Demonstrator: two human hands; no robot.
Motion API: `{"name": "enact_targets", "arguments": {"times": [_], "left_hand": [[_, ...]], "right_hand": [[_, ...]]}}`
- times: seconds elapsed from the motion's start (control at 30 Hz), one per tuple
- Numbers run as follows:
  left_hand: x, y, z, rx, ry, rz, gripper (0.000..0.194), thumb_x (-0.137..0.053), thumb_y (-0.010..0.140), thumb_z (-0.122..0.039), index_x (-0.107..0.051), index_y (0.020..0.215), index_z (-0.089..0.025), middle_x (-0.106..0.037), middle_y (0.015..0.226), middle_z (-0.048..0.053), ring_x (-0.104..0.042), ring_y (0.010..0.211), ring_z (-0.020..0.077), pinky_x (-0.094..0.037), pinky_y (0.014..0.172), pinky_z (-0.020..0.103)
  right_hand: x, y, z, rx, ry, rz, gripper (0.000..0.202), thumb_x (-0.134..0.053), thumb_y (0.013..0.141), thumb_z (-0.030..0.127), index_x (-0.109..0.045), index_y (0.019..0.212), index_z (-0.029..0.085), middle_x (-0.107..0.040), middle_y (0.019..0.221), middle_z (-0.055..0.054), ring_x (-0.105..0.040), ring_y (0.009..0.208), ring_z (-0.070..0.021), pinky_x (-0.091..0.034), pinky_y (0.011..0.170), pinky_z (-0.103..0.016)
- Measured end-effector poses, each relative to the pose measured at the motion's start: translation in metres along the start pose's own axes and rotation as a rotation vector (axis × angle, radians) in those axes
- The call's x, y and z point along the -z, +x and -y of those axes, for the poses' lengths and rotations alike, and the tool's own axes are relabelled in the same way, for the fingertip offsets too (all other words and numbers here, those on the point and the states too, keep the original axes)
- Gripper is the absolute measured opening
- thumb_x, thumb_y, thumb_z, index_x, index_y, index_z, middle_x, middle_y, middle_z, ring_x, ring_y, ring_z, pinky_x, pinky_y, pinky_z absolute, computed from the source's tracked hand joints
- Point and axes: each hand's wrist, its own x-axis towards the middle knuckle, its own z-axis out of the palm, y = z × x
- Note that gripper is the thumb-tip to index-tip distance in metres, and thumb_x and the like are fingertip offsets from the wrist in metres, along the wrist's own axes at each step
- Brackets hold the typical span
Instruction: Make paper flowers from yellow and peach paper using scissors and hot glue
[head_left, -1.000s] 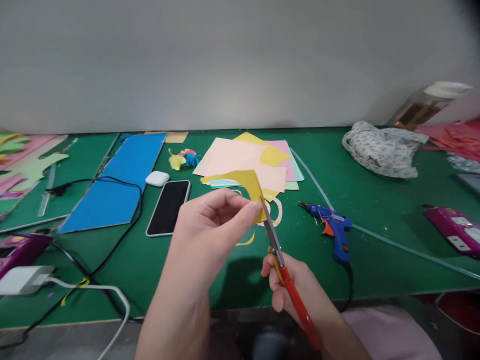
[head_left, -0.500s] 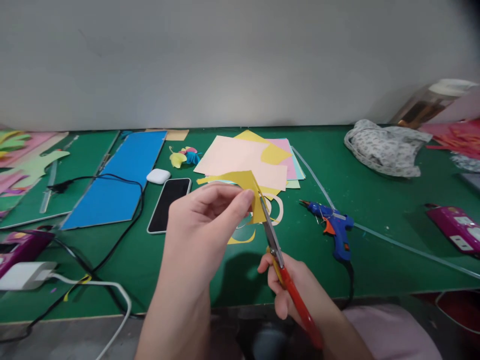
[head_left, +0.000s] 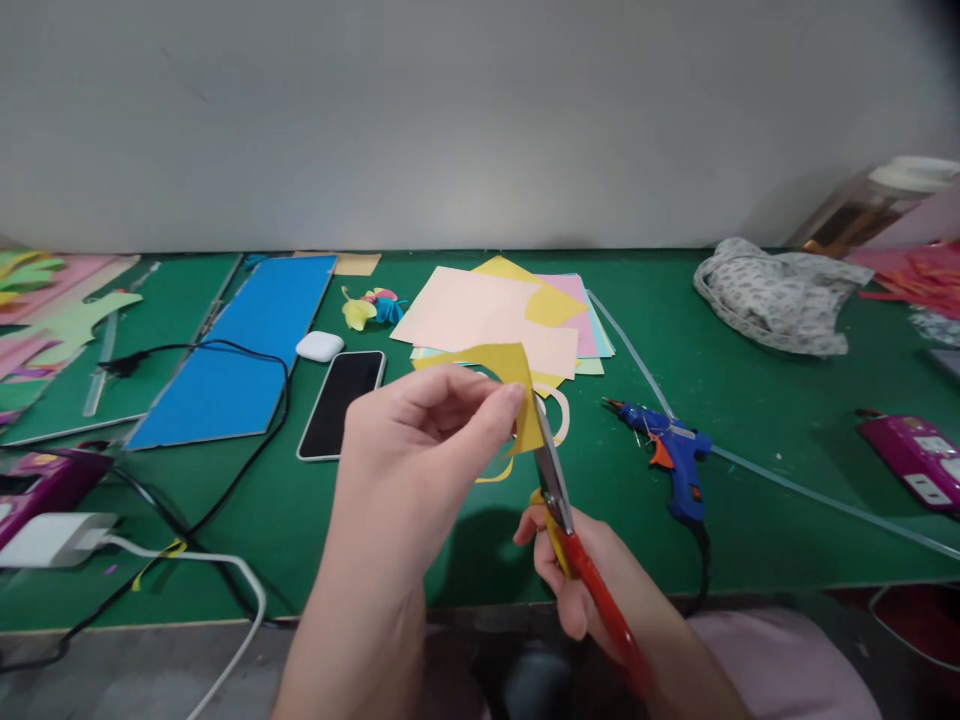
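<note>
My left hand point(head_left: 427, 450) pinches a yellow paper piece point(head_left: 529, 420) between thumb and fingers, above the table. In my right hand point(head_left: 577, 570) are scissors point(head_left: 611, 610) with red and yellow handles, the fingers wrapped round them. Their blades point up and lie along the right edge of the yellow paper. Below the paper, cut rings and a curved yellow scrap point(head_left: 495, 472) lie on the green table. A stack of coloured sheets point(head_left: 480, 315), pale pink on top, rests just beyond my hands.
A blue glue gun point(head_left: 675, 455) with a clear glue stick lies at right, near a patterned cloth point(head_left: 780, 295). At left are a phone point(head_left: 341, 405), a white case point(head_left: 320, 346), a blue board point(head_left: 247, 340), cables and a purple power strip point(head_left: 45, 490). Paper petals point(head_left: 371, 308) lie behind.
The yellow paper and my left hand have shifted slightly right. The scissor blades have turned more upright and look closer together at the paper's right edge.
</note>
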Motion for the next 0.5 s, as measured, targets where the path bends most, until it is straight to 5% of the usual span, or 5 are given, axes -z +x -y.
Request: {"name": "enact_targets", "arguments": {"times": [0.3,0.5], "left_hand": [[0.003,0.003,-0.008,0.097,0.035,0.134,0.014,-0.067,0.068,-0.021,-0.060,0.057,-0.018,-0.061,0.053,-0.005,-0.059,0.049,0.0080,-0.050,0.048,0.017],[-0.001,0.000,-0.010,0.106,0.024,0.071,0.014,-0.066,0.068,-0.018,-0.059,0.056,-0.017,-0.060,0.051,-0.005,-0.057,0.047,0.0069,-0.048,0.047,0.016]], "right_hand": [[-0.004,-0.004,0.006,0.077,-0.164,-0.062,0.030,-0.069,0.065,0.041,-0.054,0.077,0.018,-0.036,0.047,0.008,-0.039,0.042,-0.0075,-0.025,0.043,-0.020],[-0.004,-0.003,0.003,0.072,-0.147,-0.073,0.041,-0.071,0.059,0.052,-0.053,0.075,0.018,-0.035,0.047,0.008,-0.040,0.040,-0.0084,-0.026,0.043,-0.022]]}}
